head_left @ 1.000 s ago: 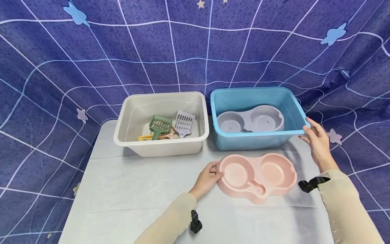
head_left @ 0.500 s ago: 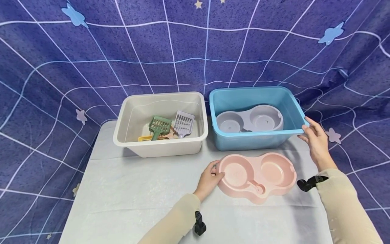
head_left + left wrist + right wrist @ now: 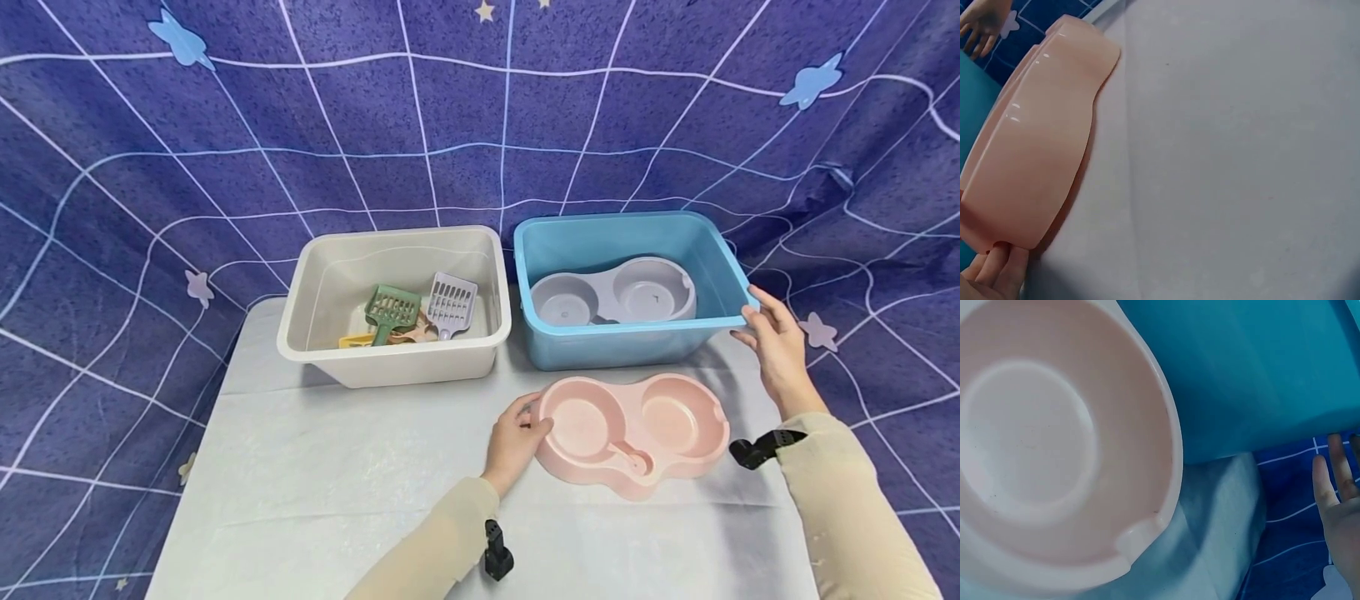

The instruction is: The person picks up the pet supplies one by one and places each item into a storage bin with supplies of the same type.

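My left hand [image 3: 513,446] grips the left end of a pink double pet bowl [image 3: 636,421], its thumb over the rim. In the left wrist view the fingers [image 3: 999,265] reach under the bowl's [image 3: 1035,137] bottom edge. At the front right corner of a blue bin [image 3: 637,354], my right hand [image 3: 780,350] touches the rim with its fingers extended. A grey double pet bowl [image 3: 606,293] lies inside that bin. The right wrist view shows straight fingers of the hand [image 3: 1344,525], with the pink bowl [image 3: 1141,437] close to the camera.
Left of the blue bin stands a beige bin [image 3: 420,367]. It holds a green litter scoop [image 3: 393,308], a grey litter scoop [image 3: 452,304], and orange and yellow pieces. A blue patterned cloth [image 3: 420,108] hangs behind the white table [image 3: 300,483].
My left forearm has shifted slightly to the right, with the hand still on the pink bowl. The bowl and my right hand have barely moved; the view has drifted a little.
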{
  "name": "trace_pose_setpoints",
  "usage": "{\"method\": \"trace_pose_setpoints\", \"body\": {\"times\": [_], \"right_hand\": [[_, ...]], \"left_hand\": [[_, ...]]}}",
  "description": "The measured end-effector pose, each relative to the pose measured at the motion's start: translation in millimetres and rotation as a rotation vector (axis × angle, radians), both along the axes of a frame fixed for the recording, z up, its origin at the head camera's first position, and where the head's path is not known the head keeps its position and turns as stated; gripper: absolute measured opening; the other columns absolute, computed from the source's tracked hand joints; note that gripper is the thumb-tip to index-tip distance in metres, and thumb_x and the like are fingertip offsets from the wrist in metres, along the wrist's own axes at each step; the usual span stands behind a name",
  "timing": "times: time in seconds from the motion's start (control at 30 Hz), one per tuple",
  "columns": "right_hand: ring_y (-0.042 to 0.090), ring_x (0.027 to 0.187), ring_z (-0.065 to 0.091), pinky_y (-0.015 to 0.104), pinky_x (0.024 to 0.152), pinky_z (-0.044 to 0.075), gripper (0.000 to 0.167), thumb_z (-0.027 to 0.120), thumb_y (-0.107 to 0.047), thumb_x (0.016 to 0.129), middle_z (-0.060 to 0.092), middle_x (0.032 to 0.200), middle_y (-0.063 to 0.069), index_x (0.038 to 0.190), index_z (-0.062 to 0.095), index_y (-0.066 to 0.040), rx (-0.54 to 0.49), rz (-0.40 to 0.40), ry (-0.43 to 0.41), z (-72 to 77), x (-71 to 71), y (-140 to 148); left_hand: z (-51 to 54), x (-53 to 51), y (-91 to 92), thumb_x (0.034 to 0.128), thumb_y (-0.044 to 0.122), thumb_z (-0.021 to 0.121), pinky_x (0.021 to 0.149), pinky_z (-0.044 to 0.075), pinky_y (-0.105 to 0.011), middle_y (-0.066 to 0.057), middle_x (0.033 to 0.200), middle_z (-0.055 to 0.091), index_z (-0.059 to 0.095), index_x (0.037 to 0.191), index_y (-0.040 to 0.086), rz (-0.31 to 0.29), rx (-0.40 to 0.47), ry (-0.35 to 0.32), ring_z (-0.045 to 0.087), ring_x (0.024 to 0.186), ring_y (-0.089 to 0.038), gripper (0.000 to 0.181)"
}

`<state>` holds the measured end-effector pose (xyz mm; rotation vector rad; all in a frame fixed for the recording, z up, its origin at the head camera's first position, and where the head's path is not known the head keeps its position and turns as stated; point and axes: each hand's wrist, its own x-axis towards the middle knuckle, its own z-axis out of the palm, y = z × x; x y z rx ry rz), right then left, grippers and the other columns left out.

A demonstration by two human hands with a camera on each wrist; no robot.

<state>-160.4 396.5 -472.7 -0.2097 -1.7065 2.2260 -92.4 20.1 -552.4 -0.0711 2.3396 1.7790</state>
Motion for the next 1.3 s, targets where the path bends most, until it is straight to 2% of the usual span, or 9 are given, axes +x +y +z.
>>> {"method": "trace_pose_setpoints", "body": {"times": [0.13,0.27,0.43,0.57,0.87,1.17,1.3], "right_hand": [[0.008,0.092,0.065,0.018,0.072,0.056,0.039,0.058,0.001,0.097,0.064,0.113,-0.004,0.133,0.062,-0.012,0.0,0.001,-0.001,1.0,-0.2,-1],[0.007,0.092,0.065,0.018,0.072,0.056,0.039,0.059,0.0,0.097,0.064,0.113,-0.004,0.133,0.063,-0.012,0.006,0.001,-0.009,1.2,-0.4,-1],[0.007,0.092,0.065,0.018,0.071,0.056,0.038,0.059,-0.001,0.097,0.064,0.113,-0.004,0.132,0.063,-0.013,0.012,-0.001,-0.013,0.5,-0.7,0],[0.007,0.093,0.065,0.018,0.072,0.056,0.039,0.06,-0.002,0.097,0.063,0.115,-0.004,0.133,0.062,-0.014,0.018,-0.002,-0.021,-0.4,-1.0,2],[0.008,0.095,0.064,0.018,0.074,0.055,0.039,0.061,-0.003,0.096,0.06,0.122,-0.001,0.134,0.062,-0.013,0.022,-0.003,-0.025,0.0,-0.7,1],[0.007,0.091,0.066,0.018,0.072,0.056,0.039,0.061,-0.003,0.096,0.062,0.114,-0.003,0.133,0.063,-0.013,0.033,0.0,-0.011,-0.3,-0.1,2],[0.008,0.091,0.066,0.018,0.072,0.056,0.038,0.061,-0.003,0.096,0.063,0.114,-0.003,0.132,0.063,-0.013,0.018,-0.002,-0.009,-0.7,0.2,1]], "left_hand": [[5.2,-3.0,-1.8,0.0868,0.016,0.072,0.067,0.054,-0.023,-0.002,0.086,0.074,0.064,0.131,0.017,0.011,0.058,-0.026,0.067,0.077,-0.008,0.045],[12.0,-7.0,-4.9,0.0826,0.01,0.073,0.065,0.055,-0.023,-0.004,0.084,0.074,0.067,0.125,0.015,0.049,0.103,-0.036,0.067,0.075,-0.01,0.043],[20.6,-9.6,-9.1,0.0782,0.009,0.072,0.063,0.054,-0.023,-0.001,0.082,0.073,0.07,0.12,0.02,0.101,0.089,-0.029,0.066,0.074,-0.01,0.043],[25.8,-7.7,-12.7,0.0771,0.01,0.073,0.063,0.054,-0.023,0.001,0.081,0.072,0.07,0.12,0.023,0.113,0.077,-0.025,0.065,0.074,-0.01,0.044],[27.3,0.2,-27.5,0.0776,0.008,0.075,0.063,0.053,-0.021,-0.003,0.083,0.073,0.071,0.12,0.019,0.101,0.134,-0.002,0.064,0.076,-0.014,0.044],[38.6,4.5,-43.5,0.0764,0.006,0.077,0.066,0.055,-0.022,-0.006,0.085,0.073,0.072,0.119,0.015,0.12,0.13,0.043,0.067,0.074,-0.013,0.044],[44.9,6.1,-49.3,0.0766,0.005,0.077,0.064,0.056,-0.023,-0.007,0.085,0.073,0.072,0.119,0.015,0.118,0.148,0.042,0.067,0.07,-0.013,0.044]]}}
